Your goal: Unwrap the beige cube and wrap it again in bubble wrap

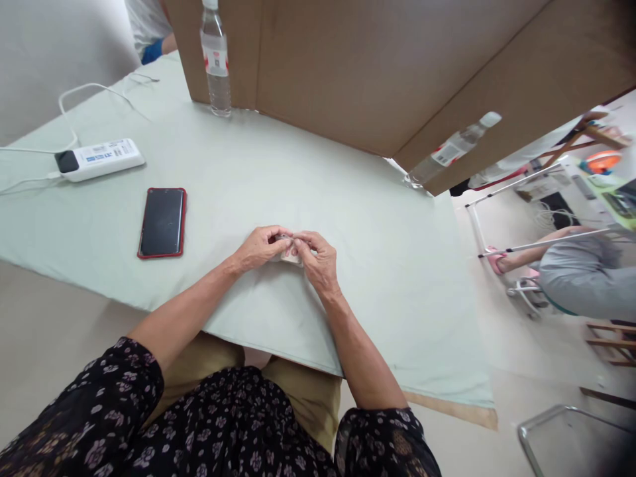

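Note:
Near the front middle of the pale green tabletop (397, 265), a small whitish item (291, 257) lies between my two hands, largely covered by fingers. My left hand (263, 248) grips its left side, thumb and fingers pinched together. From the right, my right hand (318, 258) pinches the same item, with its fingertips almost touching the left ones. What the item is cannot be made out. To the left of my hands a dark-screened phone in a red case (163, 222) lies flat.
A white power strip (102, 159) with cables is at the left. Brown cardboard panels (338, 73) stand along the back, beside an upright bottle (216, 66) and a tilted bottle (452, 151). Beyond the right edge, a seated person's leg (571, 265) and a metal frame show.

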`<state>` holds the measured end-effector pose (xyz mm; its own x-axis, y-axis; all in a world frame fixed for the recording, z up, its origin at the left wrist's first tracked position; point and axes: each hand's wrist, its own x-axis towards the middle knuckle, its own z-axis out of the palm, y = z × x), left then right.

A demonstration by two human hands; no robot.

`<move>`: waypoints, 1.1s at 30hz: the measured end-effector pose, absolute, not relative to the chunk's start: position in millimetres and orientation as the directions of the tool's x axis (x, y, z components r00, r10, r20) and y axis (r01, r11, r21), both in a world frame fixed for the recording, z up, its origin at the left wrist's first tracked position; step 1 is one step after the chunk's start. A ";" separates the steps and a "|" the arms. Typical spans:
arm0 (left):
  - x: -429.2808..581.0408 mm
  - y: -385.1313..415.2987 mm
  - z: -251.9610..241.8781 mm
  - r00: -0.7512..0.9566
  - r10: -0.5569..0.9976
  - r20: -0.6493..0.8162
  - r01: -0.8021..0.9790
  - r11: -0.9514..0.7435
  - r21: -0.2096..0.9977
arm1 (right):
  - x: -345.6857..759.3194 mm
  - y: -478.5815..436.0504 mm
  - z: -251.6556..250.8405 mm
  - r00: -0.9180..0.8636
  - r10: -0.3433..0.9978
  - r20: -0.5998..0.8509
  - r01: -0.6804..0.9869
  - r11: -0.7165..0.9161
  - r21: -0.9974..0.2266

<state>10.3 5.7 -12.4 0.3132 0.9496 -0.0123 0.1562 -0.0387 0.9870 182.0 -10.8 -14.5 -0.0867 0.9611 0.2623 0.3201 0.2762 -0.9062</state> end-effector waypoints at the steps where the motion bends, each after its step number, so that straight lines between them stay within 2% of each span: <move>1: 10.3 6.3 -12.8 0.308 0.951 -0.002 0.158 -0.049 0.986 | 182.9 -10.6 -15.5 -0.096 0.952 0.290 0.321 0.305 -0.897; 6: 11.2 7.5 -14.4 0.321 0.947 0.031 0.143 -0.081 0.986 | 188.3 -8.0 -22.6 -0.131 0.897 0.421 0.384 0.438 -0.813; 13: 6.7 7.4 -11.0 0.340 0.940 0.020 0.220 -0.101 0.970 | 190.6 -11.0 -28.3 -0.222 0.820 0.528 0.484 0.563 -0.670; 23: 6.3 7.1 -8.8 0.293 0.955 -0.034 0.248 -0.041 0.968 | 206.4 -7.3 -32.5 -0.437 0.752 0.493 0.597 0.653 -0.466; 29: 5.8 8.3 -10.0 0.272 0.961 -0.054 0.293 -0.029 0.956 | 203.4 -13.3 -20.1 -0.492 0.666 0.560 0.715 0.677 -0.178; 33: 6.9 7.6 -10.1 0.262 0.963 -0.066 0.282 -0.011 0.959 | 200.6 -16.0 -19.8 -0.516 0.654 0.554 0.714 0.685 -0.145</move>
<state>6.9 7.6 -10.1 0.2625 0.9627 -0.0662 0.2819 -0.0109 0.9594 200.6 -16.0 -19.8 -0.5157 0.6537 0.5539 0.7136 0.6855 -0.1446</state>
